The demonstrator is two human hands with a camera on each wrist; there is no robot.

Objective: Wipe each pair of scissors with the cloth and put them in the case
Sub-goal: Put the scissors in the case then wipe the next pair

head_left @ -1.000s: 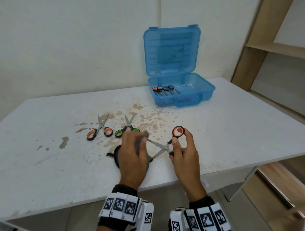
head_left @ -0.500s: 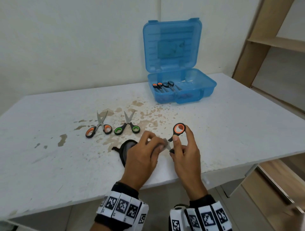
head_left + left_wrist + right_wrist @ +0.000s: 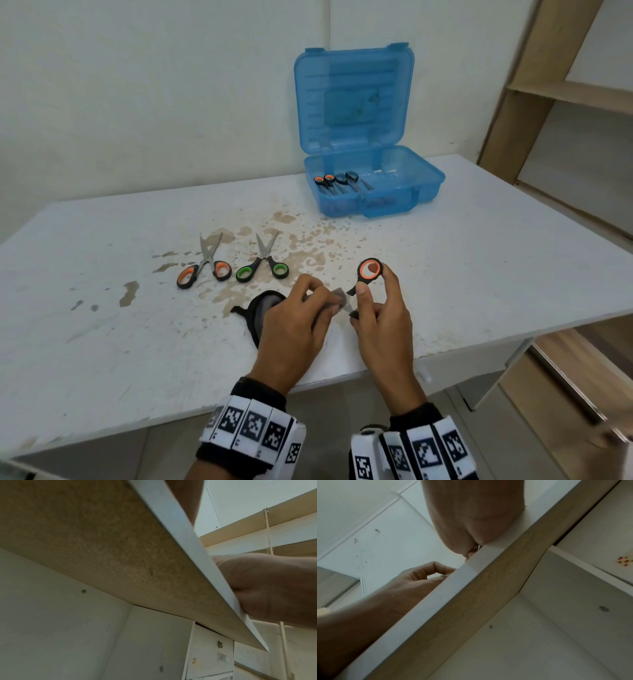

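Head view: right hand (image 3: 380, 318) pinches orange-handled scissors (image 3: 368, 272) by the handles, thumb and fingers clamped. Left hand (image 3: 294, 325) has fingers curled on a grey cloth (image 3: 337, 301) pressed round the blades. The rest of the cloth trails onto the white table (image 3: 479, 274). Blue case (image 3: 373, 192) open at the back, two pairs already inside. Orange pair (image 3: 203, 267) and green pair (image 3: 263, 263) lie on the table, apparently unwiped. Roughly two of five done. No readable writing or brands.

Left wrist view: table underside, part of the right hand (image 3: 267, 586); left fingers not shown.

Right wrist view: left hand (image 3: 419, 578) fingers curled together at the table edge; scissors barely visible.
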